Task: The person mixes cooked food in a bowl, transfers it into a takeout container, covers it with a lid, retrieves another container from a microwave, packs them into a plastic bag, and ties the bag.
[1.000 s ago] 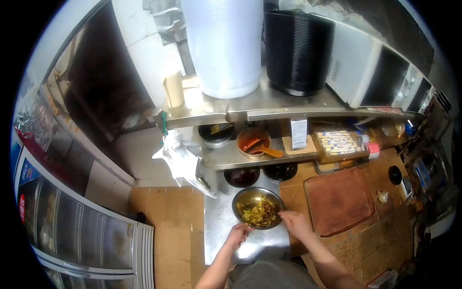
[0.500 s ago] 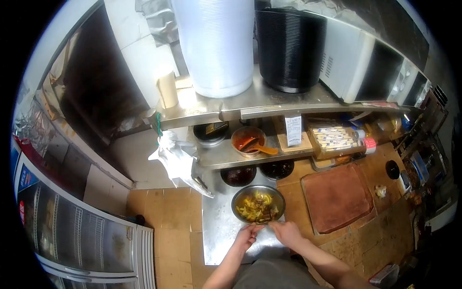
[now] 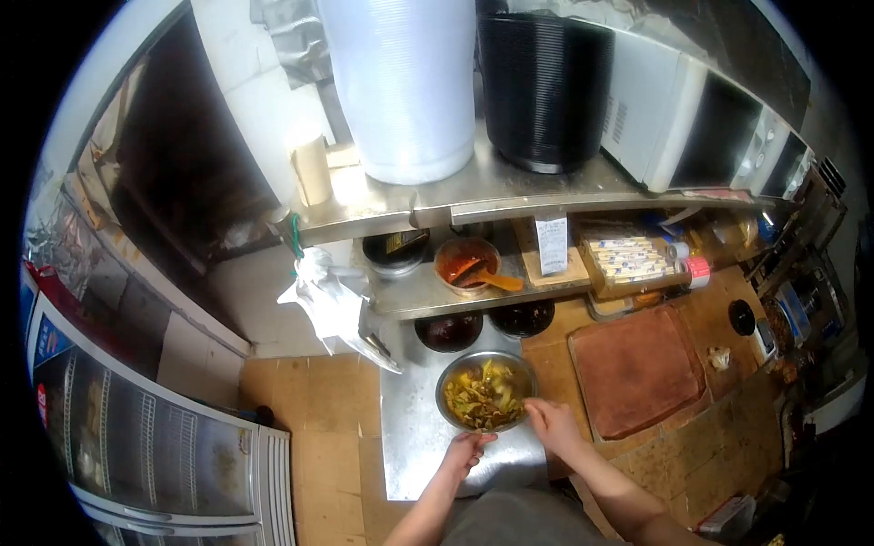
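A round metal bowl (image 3: 441, 393) on the steel worktop (image 3: 410, 428) contains yellow-green vegetable pieces (image 3: 487, 391) mixed with darker bits. At the bowl's near edge, my left hand (image 3: 466, 452) is closed, fingers curled and thumb along the rim. My right hand (image 3: 552, 426) pinches the bowl's right-hand rim, its fingertips partly hidden. Just beyond the bowl are two dark round containers, one on the left (image 3: 449, 331) and one on the right (image 3: 523, 318), their contents dark.
A reddish-brown cutting board (image 3: 637, 369) lies to the right. On the low shelf stand a tub of red sauce (image 3: 455, 259) with an orange-handled spoon (image 3: 499, 280) and a box of paper-wrapped sticks (image 3: 628, 257). A white bag (image 3: 323, 296) hangs left. Stacked lids (image 3: 546, 91) and a microwave (image 3: 674, 118) stand above.
My right hand has moved from the bowl's near edge up to its right side. The vegetable pieces lie differently in the bowl. My left hand stays near the front rim.
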{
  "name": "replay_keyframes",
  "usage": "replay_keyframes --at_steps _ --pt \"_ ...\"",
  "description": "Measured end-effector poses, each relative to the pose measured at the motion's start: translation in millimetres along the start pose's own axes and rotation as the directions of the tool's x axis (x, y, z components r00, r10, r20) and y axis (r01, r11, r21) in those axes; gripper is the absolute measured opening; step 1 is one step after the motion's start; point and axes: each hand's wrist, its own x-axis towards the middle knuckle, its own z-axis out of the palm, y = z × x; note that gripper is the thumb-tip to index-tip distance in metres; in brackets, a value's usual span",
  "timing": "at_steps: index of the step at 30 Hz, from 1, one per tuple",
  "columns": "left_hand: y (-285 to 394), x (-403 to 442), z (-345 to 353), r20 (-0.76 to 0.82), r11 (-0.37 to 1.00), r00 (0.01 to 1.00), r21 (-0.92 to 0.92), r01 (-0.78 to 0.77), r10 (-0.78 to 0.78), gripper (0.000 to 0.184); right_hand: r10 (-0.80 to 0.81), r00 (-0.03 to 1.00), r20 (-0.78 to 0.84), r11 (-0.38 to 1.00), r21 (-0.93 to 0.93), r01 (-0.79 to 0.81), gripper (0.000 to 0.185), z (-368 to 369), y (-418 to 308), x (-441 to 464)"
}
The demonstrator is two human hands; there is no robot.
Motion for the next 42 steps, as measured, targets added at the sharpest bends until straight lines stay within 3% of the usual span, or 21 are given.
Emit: replay_keyframes --at_steps 5,8,10,11,13,15,17,19,21,23,25,27,31,33,34,35,37,38,39,41,42 --pt "-5 6 -10 0.005 0.987 0.999 0.156 -0.038 0.037 0.022 -0.099 0.981 0.165 0.982 -0.141 0.123 0.024 42 33 -1" --pt "-4 5 -19 -0.038 0.983 0.997 0.177 -0.054 0.062 0.022 -0.191 0.941 0.279 0.981 0.028 0.191 0.022 14 1 2" --pt "-3 -2 -22 -0.027 0.957 0.995 0.278 -0.086 0.097 0.023 0.171 0.972 0.163 0.977 0.096 -0.188 0.022 8 9 9" --pt "-3 -2 -22 -0.028 0.958 0.995 0.274 -0.088 0.099 0.023 0.168 0.972 0.166 0.978 0.095 -0.185 0.022 15 13 13" --pt "-2 -1 -23 -0.02 0.903 0.988 0.41 -0.132 0.154 0.025 0.036 0.999 -0.008 0.993 0.116 -0.035 0.022 39 28 23" --pt "3 1 -23 -0.034 0.905 0.987 0.404 -0.13 0.157 0.026 -0.162 0.986 0.036 0.987 0.008 0.161 0.022 50 39 18" --pt "3 3 -30 -0.049 0.907 0.987 0.404 -0.12 0.153 0.027 -0.311 0.882 0.354 0.947 0.038 0.319 0.023 28 14 13" --pt "1 3 -33 0.007 0.886 0.981 0.427 -0.179 0.195 0.027 0.074 0.914 0.4 0.987 0.1 -0.124 0.024 4 11 18" --pt "6 -4 -26 0.009 0.851 0.977 0.488 -0.191 0.214 0.027 0.036 0.979 0.201 0.978 0.194 -0.076 0.024 7 18 29" --pt "16 -7 -22 0.017 0.806 0.971 0.554 -0.207 0.238 0.027 0.005 0.975 0.22 0.974 0.22 -0.054 0.024 25 6 30" --pt "23 -6 -23 0.013 0.831 0.977 0.525 -0.187 0.211 0.025 -0.194 0.943 0.27 0.969 0.205 0.14 0.021 34 0 27" --pt "28 -5 -27 -0.001 0.864 0.979 0.47 -0.178 0.202 0.025 -0.199 0.865 0.462 0.971 0.211 0.11 0.021 9 -11 18" --pt "34 -8 -27 -0.036 0.949 0.987 0.283 -0.138 0.154 0.021 -0.024 0.929 0.369 0.98 0.191 -0.051 0.023 -5 15 9" --pt "30 -2 -25 -0.037 0.965 0.992 0.242 -0.105 0.117 0.019 -0.362 0.878 0.314 0.904 -0.113 0.413 0.029 26 48 -7" --pt "27 -2 -24 -0.048 0.979 0.996 0.193 -0.067 0.077 0.017 -0.19 0.833 0.519 0.939 -0.15 0.308 0.033 9 21 -11" --pt "25 -1 -25 -0.044 0.978 0.996 0.198 -0.064 0.074 0.017 -0.185 0.836 0.516 0.941 -0.153 0.302 0.033 0 14 -16" --pt "21 -3 -23 -0.026 0.999 1.0 -0.031 -0.013 0.012 0.015 -0.323 0.827 0.46 0.917 -0.063 0.394 0.029 -17 1 -22" --pt "20 -3 -21 -0.026 1.0 1.0 -0.03 -0.009 0.009 0.015 -0.162 0.896 0.413 0.983 -0.008 0.181 0.024 -31 -10 -21" --pt "18 -5 -17 -0.011 0.996 1.0 -0.086 -0.004 0.003 0.019 -0.157 0.897 0.414 0.984 -0.008 0.176 0.024 -33 -9 -14" --pt "13 -4 -11 0.012 0.991 1.0 -0.135 0.006 -0.004 0.022 -0.01 0.994 0.106 0.999 0.037 0.006 0.022 -30 -6 -6" --pt "9 -1 -9 0.017 0.98 1.0 -0.196 0.027 -0.024 0.023 -0.125 0.992 0.013 0.98 -0.155 0.126 0.024 -13 12 -6"
